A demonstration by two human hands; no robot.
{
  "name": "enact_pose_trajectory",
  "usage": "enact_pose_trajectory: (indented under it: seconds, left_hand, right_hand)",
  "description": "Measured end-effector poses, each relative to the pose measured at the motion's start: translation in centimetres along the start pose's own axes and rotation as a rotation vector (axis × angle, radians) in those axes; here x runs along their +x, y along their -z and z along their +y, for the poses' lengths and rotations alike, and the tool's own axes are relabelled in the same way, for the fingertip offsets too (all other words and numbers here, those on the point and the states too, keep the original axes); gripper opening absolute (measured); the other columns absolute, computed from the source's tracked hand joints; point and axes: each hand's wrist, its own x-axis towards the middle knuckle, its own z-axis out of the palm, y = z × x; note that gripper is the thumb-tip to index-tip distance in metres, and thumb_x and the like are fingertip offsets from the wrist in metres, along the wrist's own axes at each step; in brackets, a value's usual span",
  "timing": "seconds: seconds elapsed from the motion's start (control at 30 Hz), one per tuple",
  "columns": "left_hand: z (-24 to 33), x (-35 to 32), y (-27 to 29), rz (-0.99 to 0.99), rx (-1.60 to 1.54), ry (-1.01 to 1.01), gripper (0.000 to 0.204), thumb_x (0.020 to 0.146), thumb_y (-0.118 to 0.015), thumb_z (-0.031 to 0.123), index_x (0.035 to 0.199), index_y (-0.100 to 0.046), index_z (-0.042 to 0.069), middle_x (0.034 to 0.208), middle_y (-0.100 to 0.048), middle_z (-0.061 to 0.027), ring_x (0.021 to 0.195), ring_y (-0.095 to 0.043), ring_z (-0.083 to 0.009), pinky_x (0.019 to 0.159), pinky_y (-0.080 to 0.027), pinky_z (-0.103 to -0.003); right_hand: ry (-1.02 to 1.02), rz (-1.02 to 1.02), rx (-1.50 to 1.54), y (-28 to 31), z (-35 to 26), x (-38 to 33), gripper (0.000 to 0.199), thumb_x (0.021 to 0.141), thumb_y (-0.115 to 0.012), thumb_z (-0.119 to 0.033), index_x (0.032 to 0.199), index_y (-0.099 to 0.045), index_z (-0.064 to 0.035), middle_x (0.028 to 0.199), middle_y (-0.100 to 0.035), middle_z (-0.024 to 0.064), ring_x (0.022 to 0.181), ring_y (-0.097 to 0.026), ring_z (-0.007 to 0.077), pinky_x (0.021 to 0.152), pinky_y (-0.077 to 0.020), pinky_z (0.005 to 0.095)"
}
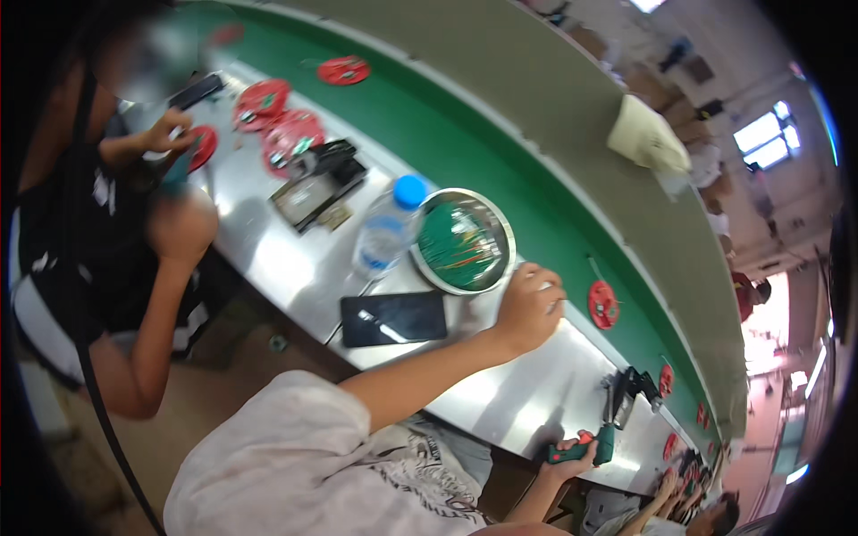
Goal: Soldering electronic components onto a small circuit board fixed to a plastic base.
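Observation:
My left hand point(529, 314) hovers beside a round steel bowl point(503, 230), its fingers curled together; a small pale bit shows at the fingers, too small to name. Inside the bowl lies a bundle of thin green wires point(451, 241) with some orange-red strands, under shiny clear plastic. Lower right, my right hand point(581, 457) grips a green electric screwdriver point(605, 444) with red parts. Just past the tool, a black fixture point(633, 386) stands on the steel bench point(487, 393).
A blue-capped water bottle point(390, 228) and a black phone point(393, 319) are left of my left hand. Red discs, such as this one point(603, 304), lie along the green belt point(545, 214). A co-worker point(125, 295) sits left, near more discs and a black-edged box point(317, 189).

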Motion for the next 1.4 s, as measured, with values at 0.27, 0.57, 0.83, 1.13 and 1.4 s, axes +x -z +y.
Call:
enact_pose_trajectory:
  seconds: [0.27,0.57,0.83,1.13,1.4]
  left_hand:
    - [2.1,-1.5,0.1,-0.148,-0.27,0.084,0.008,0.088,-0.067,0.005,0.094,-0.07,0.001,0.085,-0.068,-0.012,0.075,-0.066,-0.0307,0.069,-0.053,-0.039]
    - [2.3,0.6,1.0,-0.2,-0.512,0.202,0.011,0.092,-0.062,0.004,0.096,-0.07,-0.002,0.087,-0.072,-0.0128,0.08,-0.069,-0.0177,0.074,-0.054,-0.031]
    - [0.9,3.1,3.7,-0.245,-1.594,0.621,0.015,0.098,-0.051,0.007,0.103,-0.064,0.003,0.084,-0.069,-0.013,0.079,-0.062,-0.024,0.078,-0.049,-0.038]
    - [0.7,3.4,4.6,-0.313,-1.924,0.604,0.015,0.1,-0.052,0.016,0.105,-0.065,0.009,0.082,-0.067,-0.0097,0.074,-0.056,-0.0217,0.071,-0.044,-0.038]
    - [1.1,2.6,5.0,-0.402,-1.903,0.481,0.018,0.101,-0.054,0.02,0.114,-0.066,0.013,0.111,-0.061,-0.0083,0.083,-0.055,-0.0191,0.07,-0.044,-0.034]
  right_hand:
    - [-0.028,0.118,0.034,-0.2,-0.4,-0.3,0.04,0.102,-0.043,-0.042,0.095,-0.056,-0.0047,0.054,-0.046,0.0006,0.043,-0.045,0.0115,0.041,-0.0356,0.0238]
    - [-0.006,0.023,-0.055,1.1,0.1,1.3,0.041,0.101,-0.045,-0.044,0.101,-0.058,-0.0046,0.053,-0.045,0.0,0.044,-0.042,0.0107,0.042,-0.0336,0.0251]
    - [0.025,-0.046,0.001,0.3,-0.1,0.5,0.038,0.102,-0.044,-0.038,0.1,-0.059,-0.0028,0.061,-0.051,0.0035,0.049,-0.047,0.0123,0.046,-0.0373,0.0257]
    - [0.104,-0.041,0.062,0.6,-0.1,-0.1,0.034,0.103,-0.044,-0.032,0.103,-0.055,-0.0004,0.089,-0.058,0.0089,0.049,-0.049,0.0123,0.043,-0.0405,0.027]
    - [0.046,0.026,0.098,0.7,0.3,0.4,0.041,0.102,-0.044,-0.037,0.107,-0.058,0.0011,0.066,-0.052,0.0047,0.052,-0.044,0.0109,0.047,-0.0364,0.0248]
